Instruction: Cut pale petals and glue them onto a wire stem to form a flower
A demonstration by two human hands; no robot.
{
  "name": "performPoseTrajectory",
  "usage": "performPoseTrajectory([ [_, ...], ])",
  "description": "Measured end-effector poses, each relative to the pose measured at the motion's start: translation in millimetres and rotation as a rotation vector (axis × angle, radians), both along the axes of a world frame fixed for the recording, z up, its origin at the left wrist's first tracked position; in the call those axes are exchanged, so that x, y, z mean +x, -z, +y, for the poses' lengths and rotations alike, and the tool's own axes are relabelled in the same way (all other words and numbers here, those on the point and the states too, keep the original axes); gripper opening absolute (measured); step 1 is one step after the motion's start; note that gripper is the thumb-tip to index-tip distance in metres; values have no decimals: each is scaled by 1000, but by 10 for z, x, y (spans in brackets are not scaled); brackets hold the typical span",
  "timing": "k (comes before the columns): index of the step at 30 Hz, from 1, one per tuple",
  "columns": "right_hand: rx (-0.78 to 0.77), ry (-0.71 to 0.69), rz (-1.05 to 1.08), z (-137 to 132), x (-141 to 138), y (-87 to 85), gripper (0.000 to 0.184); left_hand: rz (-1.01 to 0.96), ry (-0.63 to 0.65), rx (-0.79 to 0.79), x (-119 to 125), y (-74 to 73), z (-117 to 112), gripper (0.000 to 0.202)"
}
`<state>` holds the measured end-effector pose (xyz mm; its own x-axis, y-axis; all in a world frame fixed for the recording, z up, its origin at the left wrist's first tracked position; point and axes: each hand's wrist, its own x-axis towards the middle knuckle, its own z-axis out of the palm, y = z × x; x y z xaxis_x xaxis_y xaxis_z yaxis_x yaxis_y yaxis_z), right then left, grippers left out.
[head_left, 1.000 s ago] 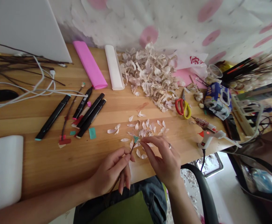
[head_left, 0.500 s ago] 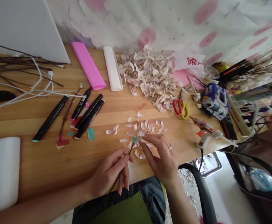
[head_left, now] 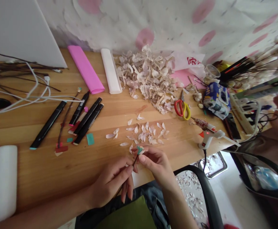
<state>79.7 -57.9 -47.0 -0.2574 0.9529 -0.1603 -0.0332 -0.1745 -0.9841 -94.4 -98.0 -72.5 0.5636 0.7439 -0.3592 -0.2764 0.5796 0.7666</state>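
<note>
left hand (head_left: pixel 113 178) clamped on a dark twig (head_left: pixel 135 160) at the tabletop's (head_left: pixel 64 171) near edge; right hand (head_left: pixel 156 164) closed about its teal tip (head_left: pixel 140 149). pale bit there, maybe a petal; seems early. loose petals (head_left: pixel 143 137) beyond, unattached; curled heap (head_left: pixel 146 76) toward back edge.

Left hand (head_left: pixel 110 179) grips dark stem (head_left: pixel 135 160); right hand (head_left: pixel 159 163) pinches its teal tip (head_left: pixel 140 149). Loose petals (head_left: pixel 144 136) lie beyond, glue gun (head_left: pixel 208 137) at right.
</note>
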Motion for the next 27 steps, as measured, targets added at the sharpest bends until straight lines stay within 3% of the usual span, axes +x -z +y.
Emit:
performPoseTrajectory([
  [15,68,12,-52,33,48,-2,29,40,49,56,-4,0,8,46],
  [21,-2,3,64,-25,-35,43,35,64,49,87,-11,-11,-5,45],
  [27,52,-3,61,-12,-11,61,36,78,52,80,-3,-20,-5,50],
])
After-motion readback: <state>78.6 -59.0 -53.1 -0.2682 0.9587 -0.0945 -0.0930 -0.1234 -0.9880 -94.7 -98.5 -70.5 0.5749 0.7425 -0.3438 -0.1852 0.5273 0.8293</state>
